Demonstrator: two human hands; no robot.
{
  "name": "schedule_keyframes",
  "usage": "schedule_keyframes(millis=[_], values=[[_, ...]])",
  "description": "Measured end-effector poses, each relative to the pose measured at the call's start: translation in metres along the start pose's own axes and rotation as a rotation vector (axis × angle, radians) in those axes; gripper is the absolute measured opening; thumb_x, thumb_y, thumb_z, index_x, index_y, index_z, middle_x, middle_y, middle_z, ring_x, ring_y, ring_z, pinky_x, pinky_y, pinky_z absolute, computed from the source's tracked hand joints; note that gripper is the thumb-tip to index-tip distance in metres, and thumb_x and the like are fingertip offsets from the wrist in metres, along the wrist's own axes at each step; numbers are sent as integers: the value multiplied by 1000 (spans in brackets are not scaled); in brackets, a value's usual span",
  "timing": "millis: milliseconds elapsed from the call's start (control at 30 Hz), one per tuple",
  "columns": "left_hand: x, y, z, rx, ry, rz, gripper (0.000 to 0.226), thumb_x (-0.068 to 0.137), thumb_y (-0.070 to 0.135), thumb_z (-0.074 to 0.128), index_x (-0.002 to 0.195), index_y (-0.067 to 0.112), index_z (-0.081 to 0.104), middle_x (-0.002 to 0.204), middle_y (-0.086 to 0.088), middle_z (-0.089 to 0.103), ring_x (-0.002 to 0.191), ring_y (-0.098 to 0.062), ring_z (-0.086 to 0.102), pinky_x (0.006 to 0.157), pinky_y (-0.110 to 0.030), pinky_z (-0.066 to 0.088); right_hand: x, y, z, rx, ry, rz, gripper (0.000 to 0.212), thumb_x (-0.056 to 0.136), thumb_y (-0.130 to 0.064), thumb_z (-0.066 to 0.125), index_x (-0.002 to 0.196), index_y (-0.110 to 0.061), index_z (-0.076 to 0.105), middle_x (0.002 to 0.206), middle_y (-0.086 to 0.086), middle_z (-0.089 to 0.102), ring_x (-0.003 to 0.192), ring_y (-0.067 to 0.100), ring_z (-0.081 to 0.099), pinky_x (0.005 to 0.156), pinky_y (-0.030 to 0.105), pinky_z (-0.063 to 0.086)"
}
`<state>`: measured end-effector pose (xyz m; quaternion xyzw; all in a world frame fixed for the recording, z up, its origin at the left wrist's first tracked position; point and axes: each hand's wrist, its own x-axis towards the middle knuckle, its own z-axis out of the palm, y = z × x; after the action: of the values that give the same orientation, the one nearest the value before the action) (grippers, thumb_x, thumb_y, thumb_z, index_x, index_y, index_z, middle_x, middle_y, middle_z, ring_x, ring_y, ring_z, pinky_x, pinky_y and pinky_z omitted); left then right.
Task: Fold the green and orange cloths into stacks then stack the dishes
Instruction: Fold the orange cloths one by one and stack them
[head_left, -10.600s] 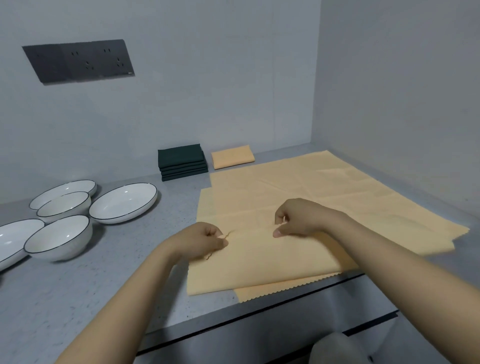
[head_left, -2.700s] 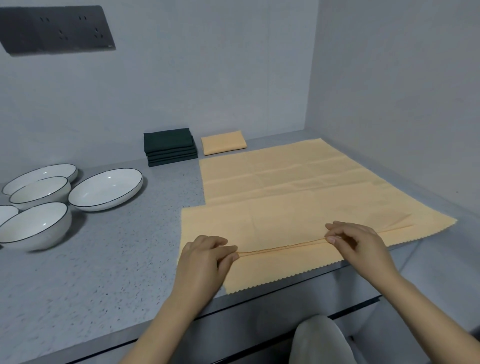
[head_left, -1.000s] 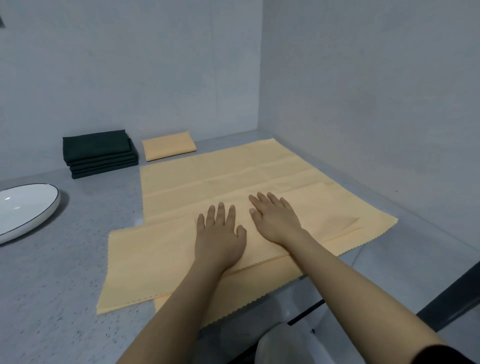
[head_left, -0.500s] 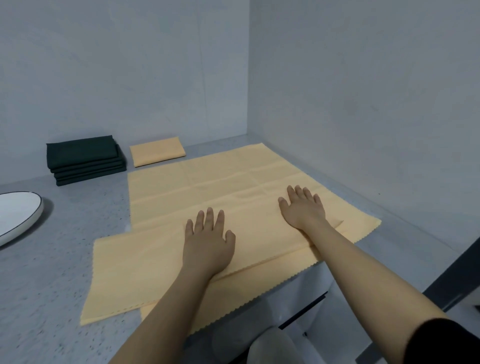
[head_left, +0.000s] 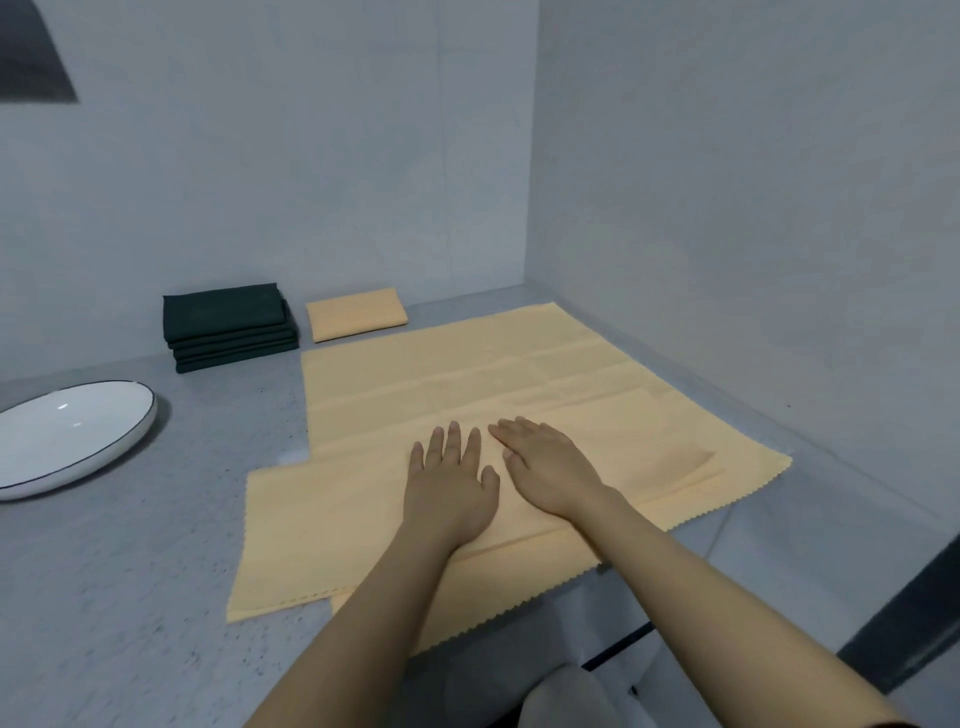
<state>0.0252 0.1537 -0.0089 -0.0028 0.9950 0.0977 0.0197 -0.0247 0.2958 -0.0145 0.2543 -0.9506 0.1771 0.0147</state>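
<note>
A folded orange cloth (head_left: 322, 525) lies near the counter's front edge, on top of larger spread orange cloths (head_left: 467, 364). My left hand (head_left: 449, 486) and my right hand (head_left: 548, 467) rest flat on it side by side, fingers straight, almost touching. A stack of folded dark green cloths (head_left: 228, 325) sits at the back by the wall, with one small folded orange cloth (head_left: 356, 313) right of it. One white dish with a dark rim (head_left: 62, 436) shows at the left edge; other dishes are out of view.
The grey speckled counter (head_left: 130, 597) meets walls at the back and on the right. A scalloped orange cloth edge (head_left: 467, 629) hangs over the counter's front edge. A dark panel corner (head_left: 31, 57) is on the wall at upper left.
My right hand has slid back left across the cloth and now lies next to my left hand. The left hand has stayed flat in place. The view has turned slightly left.
</note>
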Motion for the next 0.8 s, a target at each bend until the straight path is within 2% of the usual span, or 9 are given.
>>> schedule_keyframes(millis=[133,467,634,734,801], values=[[-9,-23,-1,16,20,-25,57,101,40,13,152,24,-5,159,-2,-12,147,-16,-12,119,-38,-8,1,-1,1,-51,-14,3,48,102,-28,25,149,-24,23,157,-6,20,145,11,12,117,28,5],[-58,-125,-16,41,23,-235,61,98,52,10,152,29,-7,159,1,-13,146,-15,-12,119,-36,-8,0,-6,1,-69,-43,33,47,102,-27,24,149,-26,22,157,-7,19,145,9,10,117,26,5],[-65,-134,-19,25,3,-248,65,97,58,10,152,28,-7,159,-2,-14,146,-17,-13,119,-37,-8,-2,-12,-3,-100,-71,49,48,102,-24,23,150,-22,21,157,-4,18,145,12,11,117,28,6],[-66,-137,-23,-37,48,-225,58,100,50,16,153,28,7,161,-2,-1,147,-18,-4,118,-37,-2,-3,-24,-3,-159,-14,52,49,99,-17,29,147,-20,28,154,-2,27,144,16,18,116,29,8],[-63,-141,-29,-89,139,-207,48,102,39,24,148,27,28,157,-2,21,145,-19,12,115,-38,9,-1,-38,-3,-144,85,-22,52,91,-9,39,143,-19,38,147,-1,40,138,19,27,112,26,13]])
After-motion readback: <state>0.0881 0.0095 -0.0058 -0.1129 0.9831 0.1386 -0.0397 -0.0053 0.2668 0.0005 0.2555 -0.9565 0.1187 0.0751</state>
